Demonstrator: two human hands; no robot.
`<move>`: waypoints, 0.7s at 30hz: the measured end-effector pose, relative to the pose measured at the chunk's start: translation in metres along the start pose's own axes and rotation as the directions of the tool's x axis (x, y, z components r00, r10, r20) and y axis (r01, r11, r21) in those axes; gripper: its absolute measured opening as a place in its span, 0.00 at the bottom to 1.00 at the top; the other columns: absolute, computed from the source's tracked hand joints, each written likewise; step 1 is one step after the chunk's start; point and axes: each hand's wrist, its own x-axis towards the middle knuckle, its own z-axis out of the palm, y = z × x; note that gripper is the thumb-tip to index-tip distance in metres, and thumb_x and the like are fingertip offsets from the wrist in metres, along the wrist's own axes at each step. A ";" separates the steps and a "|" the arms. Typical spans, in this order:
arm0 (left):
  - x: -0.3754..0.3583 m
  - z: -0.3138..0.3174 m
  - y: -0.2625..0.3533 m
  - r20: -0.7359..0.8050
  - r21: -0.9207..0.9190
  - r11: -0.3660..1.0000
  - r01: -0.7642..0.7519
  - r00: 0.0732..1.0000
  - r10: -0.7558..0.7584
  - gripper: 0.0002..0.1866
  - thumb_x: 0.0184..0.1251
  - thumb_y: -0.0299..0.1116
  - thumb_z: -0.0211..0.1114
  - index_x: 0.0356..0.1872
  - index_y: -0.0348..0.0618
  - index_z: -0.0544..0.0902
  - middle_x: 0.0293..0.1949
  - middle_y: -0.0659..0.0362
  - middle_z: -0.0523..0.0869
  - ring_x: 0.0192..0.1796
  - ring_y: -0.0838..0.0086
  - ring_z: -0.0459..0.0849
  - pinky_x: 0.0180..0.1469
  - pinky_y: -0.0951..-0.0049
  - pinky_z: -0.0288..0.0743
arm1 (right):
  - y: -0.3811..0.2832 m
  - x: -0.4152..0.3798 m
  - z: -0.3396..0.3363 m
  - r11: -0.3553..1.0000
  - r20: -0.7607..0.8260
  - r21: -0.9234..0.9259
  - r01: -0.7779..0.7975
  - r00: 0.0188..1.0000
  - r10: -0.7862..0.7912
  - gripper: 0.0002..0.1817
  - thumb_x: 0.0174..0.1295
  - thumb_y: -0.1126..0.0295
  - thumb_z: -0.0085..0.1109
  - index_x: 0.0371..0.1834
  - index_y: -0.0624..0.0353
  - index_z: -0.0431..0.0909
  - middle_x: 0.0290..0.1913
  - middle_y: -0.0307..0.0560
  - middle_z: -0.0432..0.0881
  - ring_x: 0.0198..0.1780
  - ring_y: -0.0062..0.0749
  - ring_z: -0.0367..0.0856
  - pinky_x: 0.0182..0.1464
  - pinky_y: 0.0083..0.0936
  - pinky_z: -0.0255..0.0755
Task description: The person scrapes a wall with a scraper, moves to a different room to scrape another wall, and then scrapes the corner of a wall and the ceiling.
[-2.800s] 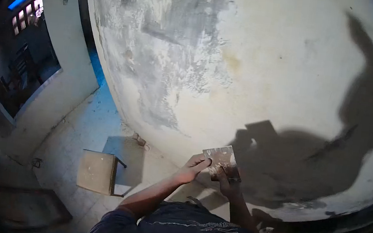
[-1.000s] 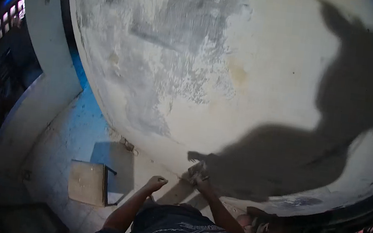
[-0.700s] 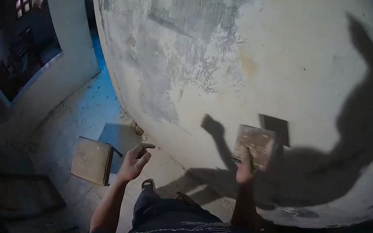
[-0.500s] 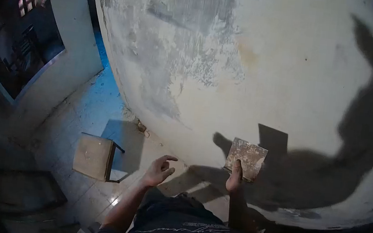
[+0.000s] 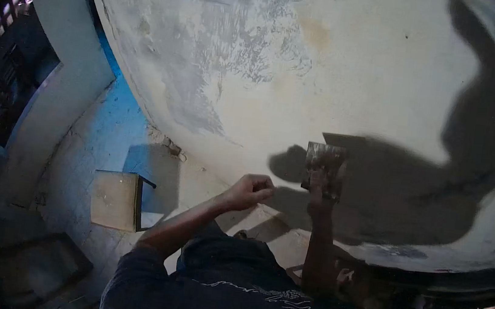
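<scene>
My right hand [image 5: 318, 190] grips a square, stained flat plate [image 5: 326, 160] from below, close to the pale wall [image 5: 367, 64]. The plate is upright and lies in shade; whether it touches the wall I cannot tell. Left of it, my left hand [image 5: 250, 191] is raised in front of my body with its fingers curled together, and nothing shows in them. Grey, patchy areas cover the upper left part of the wall, and a dark shadow of my arm and the plate falls across its right side.
A small stool or chair with a light brown top [image 5: 114, 200] stands on the tiled floor at the left. A dark framed object [image 5: 42, 265] is at the lower left. Beyond is another wall [image 5: 60, 29] with an opening. Small rubble lies at the wall's foot.
My right hand and the plate have moved up, and the plate has turned darker in shadow. My left hand has moved up and right, and its fingers have closed. The view has shifted.
</scene>
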 end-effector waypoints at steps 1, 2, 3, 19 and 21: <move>0.010 -0.006 -0.011 -0.017 -0.010 0.994 -0.111 0.994 0.110 0.09 0.69 0.32 0.59 0.35 0.36 0.78 0.27 0.65 0.77 0.32 0.84 0.72 0.34 0.77 0.68 | -0.015 0.016 0.004 0.965 -0.022 -0.257 0.052 0.998 -0.060 0.13 0.68 0.73 0.53 0.54 0.64 0.77 0.52 0.46 0.80 0.51 0.31 0.77 0.53 0.33 0.73; 0.014 -0.012 -0.005 -0.003 -0.010 0.994 -0.106 0.994 0.106 0.09 0.69 0.32 0.59 0.35 0.36 0.78 0.27 0.65 0.77 0.32 0.84 0.72 0.34 0.77 0.68 | -0.017 0.037 0.005 0.742 0.052 -0.607 0.284 0.946 -0.320 0.13 0.68 0.73 0.53 0.53 0.64 0.77 0.52 0.45 0.79 0.51 0.31 0.77 0.53 0.34 0.73; 0.016 -0.017 0.006 -0.027 -0.059 0.985 -0.159 0.987 0.158 0.09 0.69 0.32 0.59 0.35 0.35 0.78 0.27 0.65 0.77 0.32 0.84 0.72 0.34 0.77 0.69 | -0.032 0.049 0.012 0.560 0.132 -0.743 0.366 0.901 -0.414 0.13 0.68 0.73 0.53 0.53 0.64 0.77 0.52 0.45 0.79 0.51 0.31 0.77 0.53 0.35 0.73; -0.095 -0.099 -0.087 -0.132 -0.256 0.910 0.327 0.920 -0.368 0.09 0.66 0.33 0.60 0.38 0.36 0.82 0.31 0.60 0.83 0.36 0.80 0.78 0.38 0.75 0.71 | -0.090 0.106 0.133 0.959 -0.246 -0.282 -0.023 0.968 -0.049 0.12 0.69 0.73 0.52 0.51 0.66 0.78 0.46 0.44 0.83 0.49 0.28 0.80 0.54 0.29 0.73; -0.105 -0.112 -0.077 -0.154 -0.252 0.905 0.344 0.909 -0.388 0.10 0.66 0.33 0.59 0.38 0.36 0.82 0.30 0.61 0.82 0.34 0.82 0.76 0.37 0.77 0.70 | -0.088 0.097 0.135 0.857 -0.228 -0.486 0.171 0.922 -0.313 0.10 0.68 0.72 0.54 0.47 0.64 0.79 0.42 0.41 0.83 0.45 0.26 0.80 0.51 0.28 0.74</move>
